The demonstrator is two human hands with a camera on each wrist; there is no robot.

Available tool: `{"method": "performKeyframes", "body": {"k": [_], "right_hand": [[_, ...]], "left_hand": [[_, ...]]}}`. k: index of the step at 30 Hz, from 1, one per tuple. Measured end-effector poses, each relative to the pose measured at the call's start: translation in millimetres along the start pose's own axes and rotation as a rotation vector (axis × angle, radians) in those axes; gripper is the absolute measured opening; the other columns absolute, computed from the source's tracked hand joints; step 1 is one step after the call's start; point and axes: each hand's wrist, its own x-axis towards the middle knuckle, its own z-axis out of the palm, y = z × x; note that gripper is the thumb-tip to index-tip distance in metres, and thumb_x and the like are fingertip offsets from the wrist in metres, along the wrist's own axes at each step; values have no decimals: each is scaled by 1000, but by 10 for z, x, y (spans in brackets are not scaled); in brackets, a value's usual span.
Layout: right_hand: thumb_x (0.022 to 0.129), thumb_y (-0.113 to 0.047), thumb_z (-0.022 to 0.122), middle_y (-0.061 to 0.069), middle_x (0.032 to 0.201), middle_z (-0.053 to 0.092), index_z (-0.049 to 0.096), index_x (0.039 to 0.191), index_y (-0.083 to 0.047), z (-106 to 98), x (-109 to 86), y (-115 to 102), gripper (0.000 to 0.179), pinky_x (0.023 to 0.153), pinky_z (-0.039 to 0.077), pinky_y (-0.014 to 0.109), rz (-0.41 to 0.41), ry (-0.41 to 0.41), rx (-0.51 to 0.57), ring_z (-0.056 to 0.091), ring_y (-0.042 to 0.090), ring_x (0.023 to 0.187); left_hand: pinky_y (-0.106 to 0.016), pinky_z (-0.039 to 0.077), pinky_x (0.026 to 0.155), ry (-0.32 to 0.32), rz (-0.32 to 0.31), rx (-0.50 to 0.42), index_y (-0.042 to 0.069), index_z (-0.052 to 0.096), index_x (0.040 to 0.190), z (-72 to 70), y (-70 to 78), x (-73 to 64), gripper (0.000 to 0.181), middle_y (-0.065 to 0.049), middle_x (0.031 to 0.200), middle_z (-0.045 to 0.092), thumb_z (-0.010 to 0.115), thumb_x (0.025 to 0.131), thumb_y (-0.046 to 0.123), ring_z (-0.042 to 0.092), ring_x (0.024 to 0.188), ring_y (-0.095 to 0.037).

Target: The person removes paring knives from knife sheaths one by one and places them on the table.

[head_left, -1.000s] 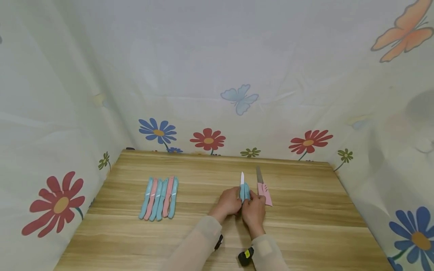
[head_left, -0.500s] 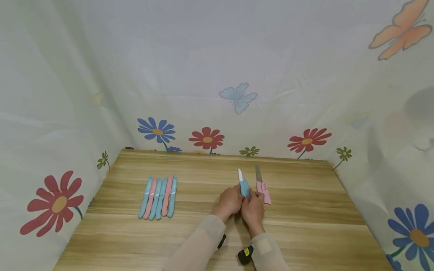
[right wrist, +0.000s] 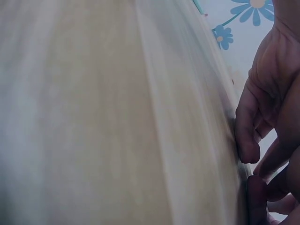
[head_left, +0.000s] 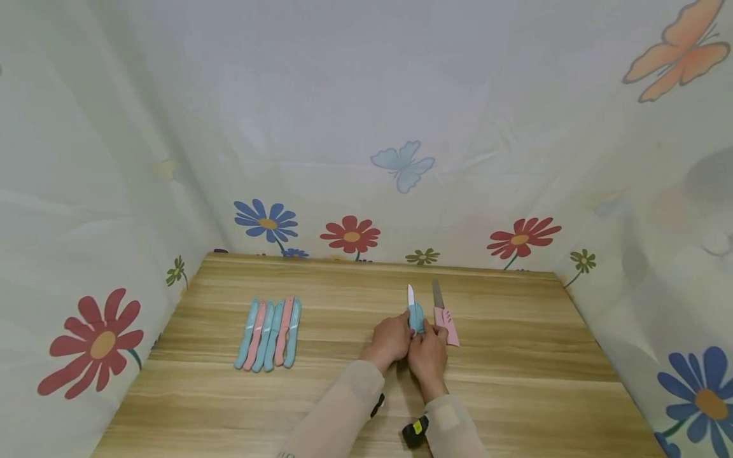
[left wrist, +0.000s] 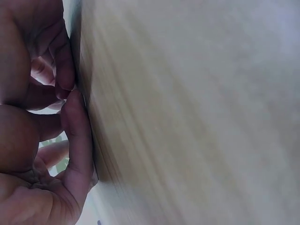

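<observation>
In the head view, a small blue knife (head_left: 411,313) with a bare whitish blade (head_left: 410,294) points away from the person. A rounded blue piece (head_left: 418,315) lies close along its right side. My left hand (head_left: 392,338) pinches the knife's near end from the left. My right hand (head_left: 428,359) grips the lower right side, fingertips close to those of the left. Both hands are low over the table (head_left: 515,394), and they cover the near end of the blue parts. In the left wrist view, the thumb (left wrist: 77,126) lies along the tabletop, meeting the other hand's fingertips.
Right of the hands lies a pink-handled knife (head_left: 446,327) with a grey blade. At the left, several blue and pink knives (head_left: 266,337) lie side by side in a row. A flower-patterned cloth (head_left: 321,127) rises behind the table's far edge.
The blue knife and both hands have shifted slightly away from the person. The blade leaned left half a second ago and stands straighter now; the two blue parts sit closer together.
</observation>
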Motion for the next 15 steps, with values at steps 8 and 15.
{"method": "performKeyframes", "body": {"k": [8,15], "right_hand": [[95,-4,52,31,132,50,55,141,10,-11,-8,4,48,91,50,62,2,1,7,59,50,111],[94,-4,52,30,133,50,55,142,9,-19,-24,-2,49,92,50,62,-1,15,20,59,49,113]], "left_hand": [[-46,60,83,-6,1,28,8,57,146,21,10,5,49,-17,117,75,64,102,26,73,103,-35],[-47,60,80,15,2,7,7,57,146,29,5,-2,49,-19,112,75,64,102,25,72,100,-37]]}}
